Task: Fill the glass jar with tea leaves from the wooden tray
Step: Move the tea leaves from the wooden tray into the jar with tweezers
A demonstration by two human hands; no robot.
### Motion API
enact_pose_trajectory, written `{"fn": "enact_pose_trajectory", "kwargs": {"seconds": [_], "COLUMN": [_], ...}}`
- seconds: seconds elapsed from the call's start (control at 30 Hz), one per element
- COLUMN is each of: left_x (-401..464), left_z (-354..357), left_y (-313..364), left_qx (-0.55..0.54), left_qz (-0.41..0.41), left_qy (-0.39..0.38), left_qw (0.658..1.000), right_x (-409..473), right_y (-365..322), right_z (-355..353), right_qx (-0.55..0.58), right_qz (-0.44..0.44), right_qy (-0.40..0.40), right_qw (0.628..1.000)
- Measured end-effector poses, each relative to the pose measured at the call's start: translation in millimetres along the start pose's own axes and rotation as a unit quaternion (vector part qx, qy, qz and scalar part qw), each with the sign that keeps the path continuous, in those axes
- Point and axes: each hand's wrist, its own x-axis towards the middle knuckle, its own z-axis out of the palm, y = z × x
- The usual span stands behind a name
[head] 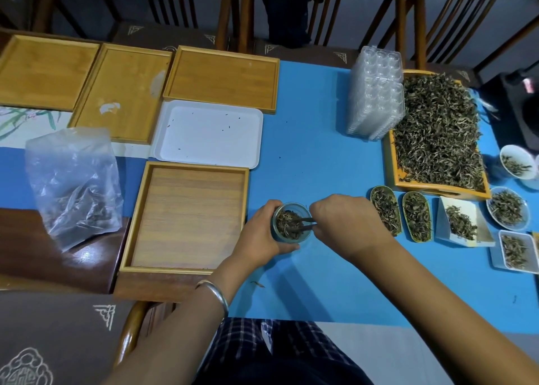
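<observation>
Nearest the camera, at six o'clock, a lap in dark plaid fabric (262, 346) sits against the edge of the blue-covered surface (320, 157). The left forearm carries a silver metal bangle (214, 292) at the wrist. Just beyond, near the middle of the view, the left hand (258, 236) wraps its curled fingers around the side of the small round glass jar (291, 222), which stands upright on the blue surface and already holds a loose heap of dark, wiry tea leaves. The right hand (347, 224) comes in from three o'clock of the jar, its fingers pinched on a pair of slim dark tweezers (304, 222) whose tips reach over the rim into the leaves.

At nine o'clock of the jar lies a deep square light-wood box (186, 218), and farther that way a crumpled clear plastic bag (73, 186) with a few leaves inside. At three o'clock, a row of small dishes holds leaf portions: two green oval scoops (402, 215), a white wedge-shaped holder (460, 221), and round and square white dishes (509, 208).

Beyond those, at two o'clock, the orange-brown wooden tray (393, 168) is heaped with tea leaves (437, 130). A stack of clear plastic blister trays (376, 93) stands touching its left side. At eleven o'clock rest a white rectangular plastic tray (208, 133) and three shallow bamboo trays (221, 78). Wooden chairs (233, 11) line the far edge.
</observation>
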Motion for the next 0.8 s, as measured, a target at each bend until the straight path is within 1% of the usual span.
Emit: {"fn": "enact_pose_trajectory", "kwargs": {"seconds": [0.07, 0.13, 0.2, 0.27, 0.33, 0.4, 0.47, 0.53, 0.6, 0.73, 0.8], "left_x": [0, 0, 0, 1, -1, -2, -3, -2, -1, 5, 8], "left_z": [0, -2, -5, -10, -15, -20, -24, -27, -28, -29, -30], "left_y": [0, 1, 3, 4, 5, 4, 3, 3, 4, 3, 0], "left_qx": [0.005, 0.013, 0.019, 0.017, 0.006, -0.006, -0.02, -0.032, -0.043, -0.058, -0.064], "left_qz": [0.002, 0.009, 0.021, 0.022, 0.015, 0.008, 0.002, 0.0, 0.003, 0.005, 0.0], "left_qy": [0.001, 0.0, -0.002, 0.001, 0.009, 0.021, 0.038, 0.053, 0.067, 0.088, 0.092], "left_qw": [1.0, 1.0, 1.0, 1.0, 1.0, 1.0, 0.999, 0.998, 0.997, 0.994, 0.994], "right_x": [-6, -13, -20, -22, -11, 13, 48, 85, 119, 164, 176], "right_y": [6, 24, 47, 66, 78, 80, 70, 52, 32, 4, -1], "right_z": [-4, -8, -14, -15, -12, -2, 10, 26, 45, 86, 101], "right_qx": [0.045, 0.115, 0.206, 0.289, 0.341, 0.407, 0.459, 0.493, 0.507, 0.497, 0.501], "right_qz": [0.001, 0.025, 0.057, 0.079, 0.101, 0.113, 0.11, 0.108, 0.104, 0.104, 0.098], "right_qy": [0.003, 0.021, 0.059, 0.127, 0.188, 0.226, 0.246, 0.248, 0.239, 0.178, 0.165], "right_qw": [0.999, 0.993, 0.975, 0.946, 0.916, 0.878, 0.847, 0.827, 0.821, 0.843, 0.844]}}
